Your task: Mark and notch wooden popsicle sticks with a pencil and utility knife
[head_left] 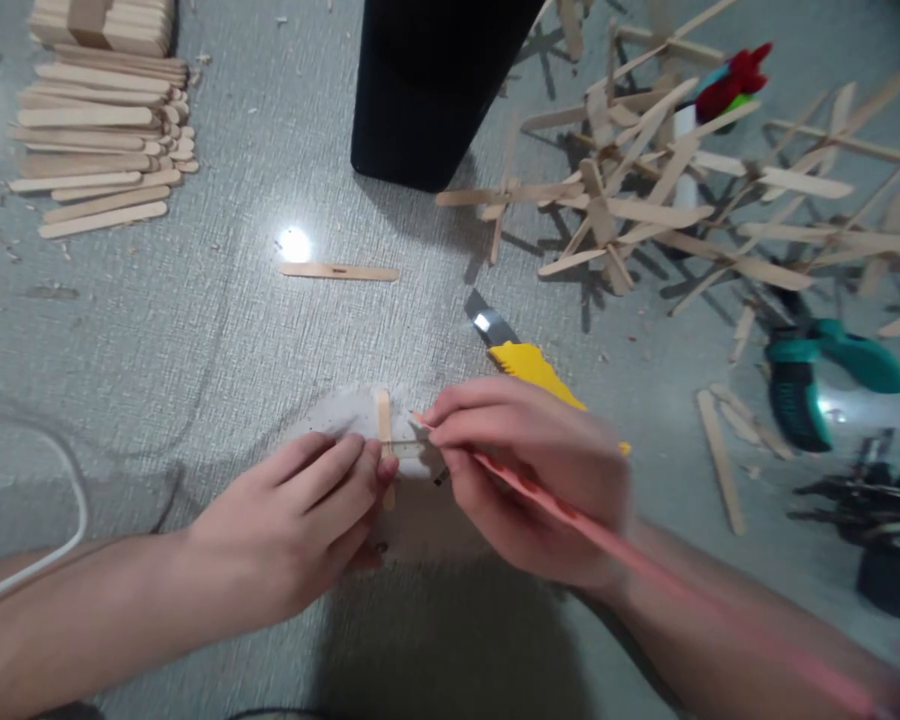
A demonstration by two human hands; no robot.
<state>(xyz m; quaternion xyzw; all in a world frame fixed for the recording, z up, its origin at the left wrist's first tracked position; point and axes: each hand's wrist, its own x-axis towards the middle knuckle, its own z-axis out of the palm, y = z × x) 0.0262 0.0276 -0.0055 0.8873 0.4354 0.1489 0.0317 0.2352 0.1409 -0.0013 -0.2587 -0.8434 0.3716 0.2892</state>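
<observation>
My left hand point(292, 520) pinches a wooden craft stick point(384, 412) that points away from me, its lower part partly behind my fingertips. Between the fingers of my right hand point(540, 470) is a long pink pencil point(521, 485), its tip just right of the stick and apart from it. A pale sheet or pad point(435, 520) lies beneath both hands; what it is I cannot tell. Just beyond my right hand rests a yellow utility knife point(534, 370) with its blade out. Another craft stick point(364, 272), with a small dark slot in its middle, lies farther off.
Stacked craft sticks point(94, 140) fill the upper left. A black box-like object point(427, 90) stands at the top. Crossed-stick assemblies point(615, 210) spread over the upper right. Teal-handled pliers point(799, 390) and a dark tool cluster point(892, 530) lie right; a white cable point(79, 490) curves left.
</observation>
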